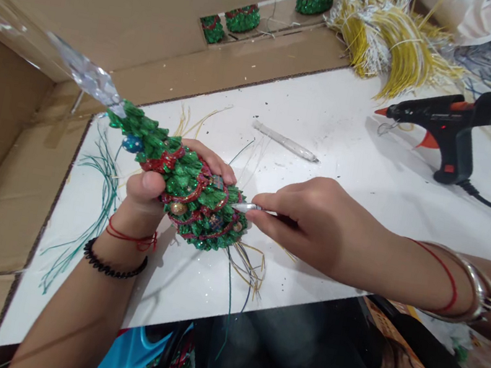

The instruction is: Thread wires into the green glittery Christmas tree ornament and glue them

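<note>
A glittery green miniature tree [186,183] with red garlands and small ornaments lies tilted, its clear-wrapped tip toward the upper left. My left hand [151,184] is wrapped round its middle, thumb on the near side and fingers behind. My right hand [314,221] pinches a slim silver metal tool [246,207], whose tip touches the tree near its wide base. Thin yellow, green and dark wires [253,267] hang out below the base. Part of the tool is hidden inside my right hand.
A black and orange glue gun [458,138] stands at the right, its cord trailing off. A whitish stick [285,141] lies on the white board [338,137]. Yellow wire bundles [392,39] are at the back; green wires [106,186] lie left. Cardboard [162,7] rises behind.
</note>
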The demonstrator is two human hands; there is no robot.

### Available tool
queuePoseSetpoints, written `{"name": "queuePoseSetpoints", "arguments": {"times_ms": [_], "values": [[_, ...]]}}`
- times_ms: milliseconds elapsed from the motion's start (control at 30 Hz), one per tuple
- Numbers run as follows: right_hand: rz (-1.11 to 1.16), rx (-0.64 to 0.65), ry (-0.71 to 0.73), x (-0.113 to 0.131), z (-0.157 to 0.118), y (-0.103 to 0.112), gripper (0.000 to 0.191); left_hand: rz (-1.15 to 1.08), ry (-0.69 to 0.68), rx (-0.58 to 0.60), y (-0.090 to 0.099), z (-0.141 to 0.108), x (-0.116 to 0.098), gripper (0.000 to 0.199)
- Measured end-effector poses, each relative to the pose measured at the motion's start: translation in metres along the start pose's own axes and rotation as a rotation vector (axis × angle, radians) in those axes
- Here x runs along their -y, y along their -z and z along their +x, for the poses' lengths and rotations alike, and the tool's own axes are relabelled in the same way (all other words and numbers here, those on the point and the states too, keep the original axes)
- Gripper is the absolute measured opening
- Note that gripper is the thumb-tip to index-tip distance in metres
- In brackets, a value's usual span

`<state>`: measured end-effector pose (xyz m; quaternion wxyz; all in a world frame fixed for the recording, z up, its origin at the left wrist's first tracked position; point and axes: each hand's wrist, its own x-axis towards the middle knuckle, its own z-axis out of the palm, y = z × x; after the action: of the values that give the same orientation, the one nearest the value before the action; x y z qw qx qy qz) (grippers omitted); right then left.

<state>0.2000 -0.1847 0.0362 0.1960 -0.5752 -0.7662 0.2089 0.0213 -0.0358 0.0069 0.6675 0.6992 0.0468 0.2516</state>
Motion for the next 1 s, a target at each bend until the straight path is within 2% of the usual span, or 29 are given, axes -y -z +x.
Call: {"name": "queuePoseSetpoints", "arguments": {"times_ms": [267,500,700,833,1000], "values": [[0.049,-0.013,-0.006,-0.003,0.0,-0.001,0.036,0.058,0.003,0.009,-0.003,-0.003,0.0,0.059],[0.041,-0.015,-0.015,-0.005,0.003,-0.001,0.037,0.068,0.051,-0.072,-0.011,-0.004,-0.003,0.057],[-0.182,0.082,-0.043,0.006,0.006,0.007,0.034,0.073,0.085,-0.061,-0.011,-0.005,-0.006,0.055],[-0.31,0.188,-0.061,0.018,0.016,0.019,0.032,0.062,0.021,-0.02,-0.006,-0.007,0.0,0.053],[-0.338,0.264,0.0,0.025,0.034,0.033,0.027,0.034,-0.002,0.01,-0.004,-0.01,0.003,0.049]]}}
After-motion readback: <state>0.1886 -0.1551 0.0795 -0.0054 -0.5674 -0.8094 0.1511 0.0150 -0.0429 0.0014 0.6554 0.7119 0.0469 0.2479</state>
